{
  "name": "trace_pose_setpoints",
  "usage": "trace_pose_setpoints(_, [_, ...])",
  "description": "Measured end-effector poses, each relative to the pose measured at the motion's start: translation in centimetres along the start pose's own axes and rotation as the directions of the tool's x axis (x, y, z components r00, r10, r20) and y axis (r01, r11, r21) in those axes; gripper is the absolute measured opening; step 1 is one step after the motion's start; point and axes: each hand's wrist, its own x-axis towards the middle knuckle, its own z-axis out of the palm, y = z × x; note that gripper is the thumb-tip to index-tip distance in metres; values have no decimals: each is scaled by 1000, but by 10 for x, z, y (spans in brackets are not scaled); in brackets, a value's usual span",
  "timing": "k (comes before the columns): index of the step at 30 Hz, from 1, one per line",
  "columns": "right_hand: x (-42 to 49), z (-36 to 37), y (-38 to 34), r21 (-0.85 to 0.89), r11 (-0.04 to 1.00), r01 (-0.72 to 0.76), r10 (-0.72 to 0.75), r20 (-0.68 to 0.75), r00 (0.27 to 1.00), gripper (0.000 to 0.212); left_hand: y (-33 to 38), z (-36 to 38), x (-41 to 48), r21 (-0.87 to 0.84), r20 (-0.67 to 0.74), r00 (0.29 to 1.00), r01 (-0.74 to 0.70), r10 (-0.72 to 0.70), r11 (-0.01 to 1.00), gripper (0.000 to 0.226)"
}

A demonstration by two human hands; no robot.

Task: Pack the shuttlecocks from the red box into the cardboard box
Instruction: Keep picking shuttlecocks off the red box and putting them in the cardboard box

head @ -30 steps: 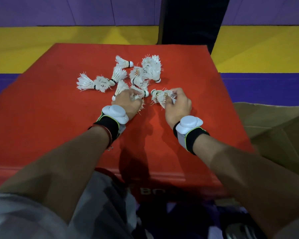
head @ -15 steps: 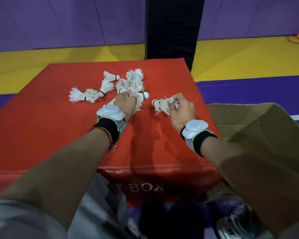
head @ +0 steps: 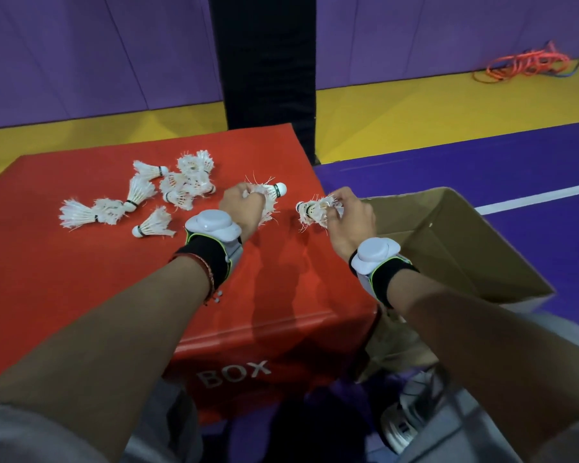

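Observation:
Several white feather shuttlecocks [head: 178,188] lie scattered on the far left part of the red box [head: 81,279]. My left hand [head: 241,208] is closed on a shuttlecock [head: 271,192] whose cork points right, lifted a little over the box top. My right hand [head: 348,218] grips another worn shuttlecock [head: 313,210] near the red box's right edge. The open cardboard box [head: 448,242] stands on the floor just right of the red box, beside my right wrist.
A black padded post [head: 264,61] rises behind the red box. Purple wall padding and yellow and purple floor mats surround it. Orange cord [head: 525,63] lies coiled at the far right. A shoe [head: 398,426] shows below the cardboard box.
Both hands have lifted off the pile, each with a shuttlecock, and moved right toward the cardboard box. The view has swung right, showing more of the box.

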Motion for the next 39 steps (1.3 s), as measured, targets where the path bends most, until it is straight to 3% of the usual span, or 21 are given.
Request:
trace_pose_setpoints(7, [-1,-60,66,-56,993,-102,95,-115,989,15,29,84,-21,13,125,988,-97,94,995,18])
trace_pose_setpoints(15, [-17,-116,140,-66,940,-335,315,-210,926,22,51,182,-52,38,292,935,-223,203,974,17])
trace_pose_setpoints(24, [-22,-128,166,-89,886,-454,432,-194,881,22,39,227,-65,89,448,867,-285,217,954,19])
trace_pose_setpoints(33, [-27,-114,164,-155,914,-374,368,-64,927,29,30,222,-59,93,428,874,-295,229,951,18])
trace_pose_setpoints(39, [-26,-98,146,-99,925,-367,366,-26,930,29,19,198,-46,121,331,917,-275,223,954,23])
